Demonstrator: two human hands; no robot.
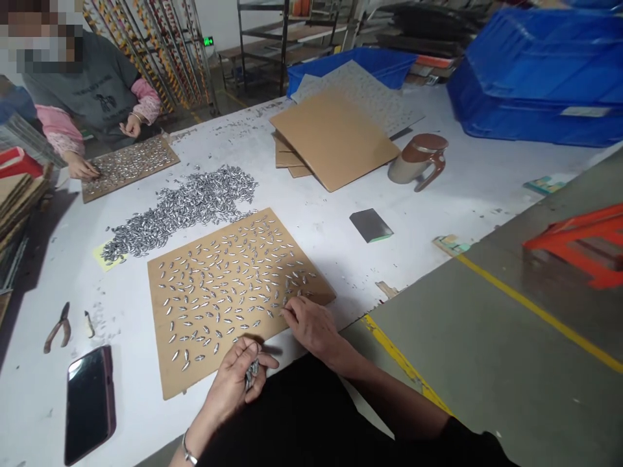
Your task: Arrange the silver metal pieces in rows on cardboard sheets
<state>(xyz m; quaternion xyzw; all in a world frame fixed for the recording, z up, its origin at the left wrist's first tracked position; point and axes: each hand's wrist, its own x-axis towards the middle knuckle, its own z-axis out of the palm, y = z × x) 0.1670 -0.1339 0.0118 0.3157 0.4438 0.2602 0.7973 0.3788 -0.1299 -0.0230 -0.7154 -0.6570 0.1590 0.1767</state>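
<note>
A brown cardboard sheet lies in front of me, its top covered with spaced-out small silver pieces, pointed at both ends. Just over its near edge, my left hand is curled around a handful of the same small metal pieces. My right hand rests at the sheet's near right part, thumb and forefinger pinched together among the pieces; whatever is between the fingertips is too small to make out. Beyond the sheet spreads a long heap of loose metal pieces.
Left of the sheet lie pliers and a phone. To the right are a dark block, a mug, stacked cardboard and blue crates. Across the table a person works over another filled board.
</note>
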